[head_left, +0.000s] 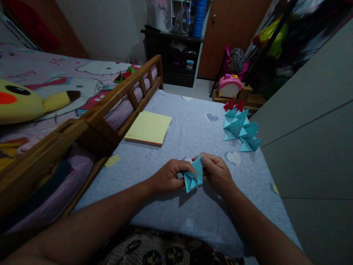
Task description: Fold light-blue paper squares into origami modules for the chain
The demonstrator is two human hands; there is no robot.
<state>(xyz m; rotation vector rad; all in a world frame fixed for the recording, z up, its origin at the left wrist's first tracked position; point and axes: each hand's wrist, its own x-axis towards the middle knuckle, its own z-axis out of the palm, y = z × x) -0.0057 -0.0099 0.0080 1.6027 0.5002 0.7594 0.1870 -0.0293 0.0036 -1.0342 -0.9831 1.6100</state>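
A partly folded piece of light blue paper (198, 170) is held just above the cloth-covered surface (190, 125). My left hand (172, 176) grips its left side, with a finger laid over the folds. At the upper right edge, my right hand (217, 173) pinches the paper between thumb and fingers. A stack of square paper (149, 127), yellow on top, lies to the left beyond my hands. Several folded light blue paper pieces (235, 127) stand at the right, with red folded pieces (229, 106) behind them.
A wooden bed rail (124, 92) runs along the left, with a yellow plush toy (22, 103) on the bed beyond. The pale panel (311, 140) borders the right side. A dark cabinet (171, 55) and pink toy case (230, 86) stand farther back.
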